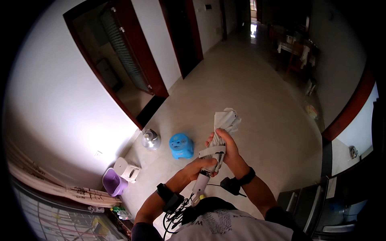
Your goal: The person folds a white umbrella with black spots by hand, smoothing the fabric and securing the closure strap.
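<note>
A folded white umbrella [226, 119] is held in front of my body, its cloth gathered and its pale handle [200, 184] pointing down toward me. My left hand [200, 168] is closed round the lower end of the cloth, just above the handle. Higher up, my right hand [226, 148] wraps the bunched cloth, thumb lying along it. A pale strap [212, 151] shows between the two hands. The loose top of the cloth sticks out beyond my right hand.
On the tiled floor ahead stand a blue stool [181, 146] and a clear rounded container [151, 139]. A beige stool [127, 169] and a purple tub [114, 182] are by the left wall. Dark cabinets [299, 207] stand close on my right. A table with chairs [295, 50] is far right.
</note>
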### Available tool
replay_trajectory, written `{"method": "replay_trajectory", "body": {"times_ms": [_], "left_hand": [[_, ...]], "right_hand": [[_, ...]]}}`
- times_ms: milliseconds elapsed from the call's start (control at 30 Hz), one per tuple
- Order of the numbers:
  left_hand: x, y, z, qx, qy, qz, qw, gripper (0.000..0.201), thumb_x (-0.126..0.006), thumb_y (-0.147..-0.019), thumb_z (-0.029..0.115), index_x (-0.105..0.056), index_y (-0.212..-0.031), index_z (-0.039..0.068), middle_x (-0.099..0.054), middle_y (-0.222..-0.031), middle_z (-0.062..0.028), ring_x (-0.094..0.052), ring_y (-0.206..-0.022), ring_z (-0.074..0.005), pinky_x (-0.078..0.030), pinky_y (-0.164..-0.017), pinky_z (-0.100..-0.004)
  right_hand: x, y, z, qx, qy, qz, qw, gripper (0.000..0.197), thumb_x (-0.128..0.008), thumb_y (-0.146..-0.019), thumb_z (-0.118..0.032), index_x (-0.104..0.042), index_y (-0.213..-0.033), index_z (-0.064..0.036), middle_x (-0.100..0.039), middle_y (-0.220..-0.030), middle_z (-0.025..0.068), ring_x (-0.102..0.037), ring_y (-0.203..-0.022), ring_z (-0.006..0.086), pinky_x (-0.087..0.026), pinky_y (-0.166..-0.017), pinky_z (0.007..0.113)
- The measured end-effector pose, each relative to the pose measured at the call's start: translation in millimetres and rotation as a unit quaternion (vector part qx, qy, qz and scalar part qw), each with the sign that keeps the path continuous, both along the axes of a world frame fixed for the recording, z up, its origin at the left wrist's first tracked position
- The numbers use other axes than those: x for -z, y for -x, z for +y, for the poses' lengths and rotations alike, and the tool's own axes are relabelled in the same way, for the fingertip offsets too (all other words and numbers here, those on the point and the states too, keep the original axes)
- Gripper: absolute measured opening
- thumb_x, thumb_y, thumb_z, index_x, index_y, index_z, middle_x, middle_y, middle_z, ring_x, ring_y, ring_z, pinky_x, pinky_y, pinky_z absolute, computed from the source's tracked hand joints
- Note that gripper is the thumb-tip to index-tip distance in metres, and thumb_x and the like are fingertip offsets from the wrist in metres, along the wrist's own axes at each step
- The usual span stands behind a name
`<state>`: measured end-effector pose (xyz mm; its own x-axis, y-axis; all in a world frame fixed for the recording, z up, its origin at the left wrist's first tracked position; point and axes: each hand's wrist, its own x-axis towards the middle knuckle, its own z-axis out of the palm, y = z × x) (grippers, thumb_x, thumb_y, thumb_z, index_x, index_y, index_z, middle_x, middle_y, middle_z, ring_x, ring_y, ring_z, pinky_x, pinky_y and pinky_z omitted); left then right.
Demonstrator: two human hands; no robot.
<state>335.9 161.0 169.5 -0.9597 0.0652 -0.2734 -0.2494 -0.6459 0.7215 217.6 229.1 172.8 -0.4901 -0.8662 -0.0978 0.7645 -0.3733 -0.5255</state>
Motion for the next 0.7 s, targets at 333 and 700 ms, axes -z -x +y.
{"method": "replay_trajectory", "body": {"times_ms": [333,700], "left_hand": [[5.6,108.3,-62.8,-0.082,0.411,0.088,0.904,0.039,-0.058,-0.063,0.013,-0.042,-0.097,0.002,-0.051,-0.076,-0.0061,-0.053,-0.060,-0.0150,-0.045,-0.050,-0.0257],[-1.7,227.0,-171.3,0.151,0.144,0.190,0.959,0.065,-0.068,-0.059,0.030,-0.035,-0.108,0.003,-0.050,-0.092,-0.0109,-0.054,-0.074,-0.0215,-0.045,-0.066,-0.0314]], "right_hand": [[-14.2,82.3,-58.8,0.146,-0.072,0.086,0.983,0.022,-0.055,-0.071,-0.020,-0.044,-0.081,-0.0038,-0.050,-0.066,0.0073,-0.052,-0.058,0.0169,-0.045,-0.053,0.029],[-13.2,186.0,-119.9,0.182,-0.034,0.041,0.982,0.021,-0.055,-0.069,-0.021,-0.045,-0.075,-0.0044,-0.048,-0.064,0.0057,-0.050,-0.058,0.0163,-0.044,-0.053,0.030]]}}
